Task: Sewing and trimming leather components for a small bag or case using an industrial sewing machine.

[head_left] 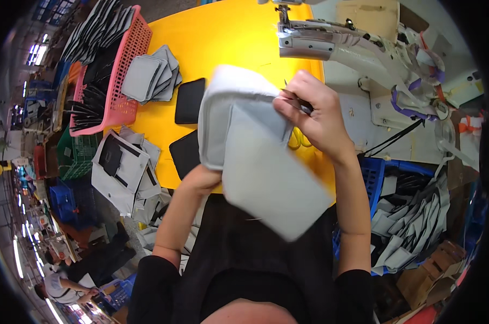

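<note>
A light grey fabric case (215, 129) with a raised, rounded rim is held up in front of me, its flat flap (277, 178) hanging toward my lap and slightly blurred. My left hand (204, 178) grips the lower left edge of the case, with most of its fingers hidden behind it. At the upper right corner my right hand (314, 110) is closed around a small dark tool (305, 106) with a thin tip; its exact kind is hard to make out. Yellow scissor handles (299, 139) lie on the yellow table (228, 32) behind the case.
A sewing machine (331, 46) reaches in from the right. Left are a pink basket (127, 70) of dark and grey pieces, stacked grey panels (147, 78), black panels (190, 101) and white-grey pieces (123, 173). A blue crate (373, 178) of grey pieces stands right.
</note>
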`<action>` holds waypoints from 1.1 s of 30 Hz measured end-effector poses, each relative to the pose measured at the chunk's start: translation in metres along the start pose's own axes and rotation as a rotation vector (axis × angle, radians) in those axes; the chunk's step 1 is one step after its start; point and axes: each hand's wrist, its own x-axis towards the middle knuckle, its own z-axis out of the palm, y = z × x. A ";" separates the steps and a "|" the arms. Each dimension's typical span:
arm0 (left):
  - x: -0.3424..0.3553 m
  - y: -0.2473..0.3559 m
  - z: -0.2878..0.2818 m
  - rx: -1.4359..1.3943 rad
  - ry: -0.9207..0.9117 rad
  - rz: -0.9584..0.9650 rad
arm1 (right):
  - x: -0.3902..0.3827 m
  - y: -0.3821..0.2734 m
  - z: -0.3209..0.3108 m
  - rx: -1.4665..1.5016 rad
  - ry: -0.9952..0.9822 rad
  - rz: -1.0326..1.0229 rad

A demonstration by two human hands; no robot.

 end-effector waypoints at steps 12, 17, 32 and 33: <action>-0.050 0.049 0.061 1.065 0.388 1.574 | -0.018 -0.051 0.014 -0.052 0.111 0.224; -0.007 0.060 0.100 1.315 0.240 1.383 | -0.023 -0.037 0.008 0.030 0.182 0.447; 0.006 0.043 0.084 0.705 -0.143 1.273 | -0.013 -0.048 -0.017 -0.300 0.072 0.138; 0.007 0.042 0.085 0.695 -0.140 1.278 | -0.012 -0.051 -0.019 -0.320 0.067 0.145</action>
